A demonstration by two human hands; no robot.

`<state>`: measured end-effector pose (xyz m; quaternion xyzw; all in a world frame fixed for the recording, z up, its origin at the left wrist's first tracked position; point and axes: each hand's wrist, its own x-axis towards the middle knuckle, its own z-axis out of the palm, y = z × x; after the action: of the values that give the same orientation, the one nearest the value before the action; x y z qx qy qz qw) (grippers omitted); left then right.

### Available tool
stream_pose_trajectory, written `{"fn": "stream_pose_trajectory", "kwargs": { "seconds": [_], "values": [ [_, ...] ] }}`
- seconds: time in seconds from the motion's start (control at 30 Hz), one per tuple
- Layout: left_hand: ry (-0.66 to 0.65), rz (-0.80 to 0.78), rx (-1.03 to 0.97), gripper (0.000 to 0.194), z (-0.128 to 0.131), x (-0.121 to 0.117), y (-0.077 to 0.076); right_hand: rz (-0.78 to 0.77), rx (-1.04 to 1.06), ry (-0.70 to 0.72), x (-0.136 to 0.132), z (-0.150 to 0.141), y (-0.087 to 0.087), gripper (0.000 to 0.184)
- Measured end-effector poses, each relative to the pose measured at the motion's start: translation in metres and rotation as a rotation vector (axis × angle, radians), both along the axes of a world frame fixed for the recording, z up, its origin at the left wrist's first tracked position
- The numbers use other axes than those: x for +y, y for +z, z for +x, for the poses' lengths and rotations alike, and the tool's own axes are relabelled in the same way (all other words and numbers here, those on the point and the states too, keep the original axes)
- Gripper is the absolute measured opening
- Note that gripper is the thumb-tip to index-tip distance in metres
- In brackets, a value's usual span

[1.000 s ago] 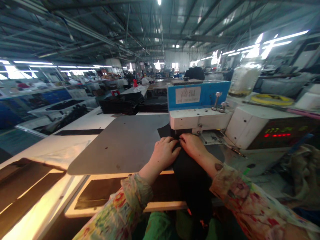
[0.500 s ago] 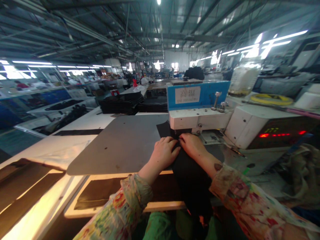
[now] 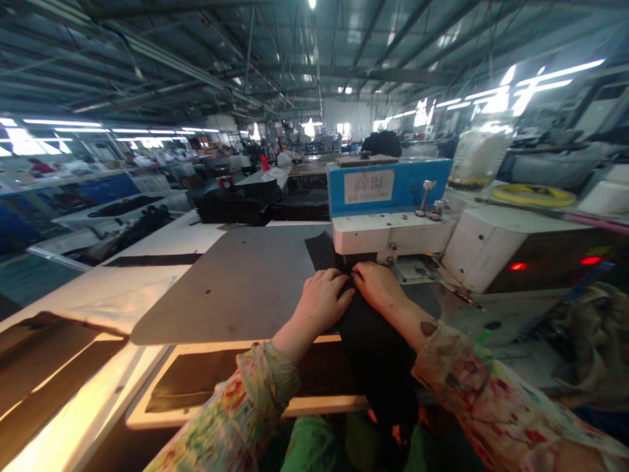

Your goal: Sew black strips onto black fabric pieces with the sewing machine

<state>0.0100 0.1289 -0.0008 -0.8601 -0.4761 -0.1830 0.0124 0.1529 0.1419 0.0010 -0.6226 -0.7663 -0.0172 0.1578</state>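
Both hands are resting on a strip of black cloth, right at the front of the sewing machine's white head. The cloth is running from under that head, between the forearms, and hanging over the table's near edge. The left hand is lying with 4 fingers close together, the thumb standing apart; the right hand is reaching in with bunched fingers. Whether either hand is pinching the cloth or only pressing it, I cannot tell.

Guiding this well is probably calling for light, even pressure, with the cloth lying flat against the grey plate and the hanging end not dragging. Fingertips are sitting very near the head, so care is mattering most there.

Behind the machine, 1 clear jar is holding something whitish, with yellowish matter showing at its bottom; I cannot tell what either is.
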Motion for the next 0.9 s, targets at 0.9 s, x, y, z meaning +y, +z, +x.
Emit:
{"fn": "stream_pose_trajectory", "kwargs": {
  "seconds": [0.9],
  "values": [
    [-0.009, -0.014, -0.009, 0.030, 0.0008, 0.0001, 0.0009, 0.003, -0.015, -0.006, 0.0002, 0.0006, -0.0014, 0.023]
  ]
}}
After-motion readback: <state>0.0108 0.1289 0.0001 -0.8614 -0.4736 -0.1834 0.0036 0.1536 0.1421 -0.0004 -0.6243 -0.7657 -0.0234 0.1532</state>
